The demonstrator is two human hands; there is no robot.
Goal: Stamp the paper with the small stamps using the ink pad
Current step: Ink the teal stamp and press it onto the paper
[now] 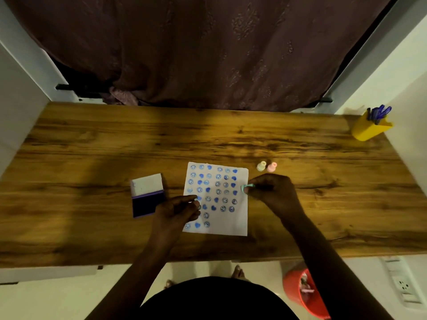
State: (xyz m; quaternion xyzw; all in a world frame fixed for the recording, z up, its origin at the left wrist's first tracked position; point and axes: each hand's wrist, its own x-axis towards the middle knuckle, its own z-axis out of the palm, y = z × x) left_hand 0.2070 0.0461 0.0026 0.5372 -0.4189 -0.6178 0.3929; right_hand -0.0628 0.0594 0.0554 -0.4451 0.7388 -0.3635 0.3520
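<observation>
left hand [178, 210]: over paper's left edge; fingertips pinched together, something small and pale at the tips, too small to tell
paper [227, 221]: flat on wooden table [92, 158]; rows of blue stamp marks, lower right bare
right hand [270, 189]: at paper's right edge; fingers clamped on green stamp [246, 187], held tilted
ink pad [146, 196]: left of paper, lid open, dark pad showing
cream stamp [261, 166]; pink stamp [272, 167]: upright, side by side, just beyond paper's top right corner
yellow pen holder [369, 129]: far right corner
</observation>
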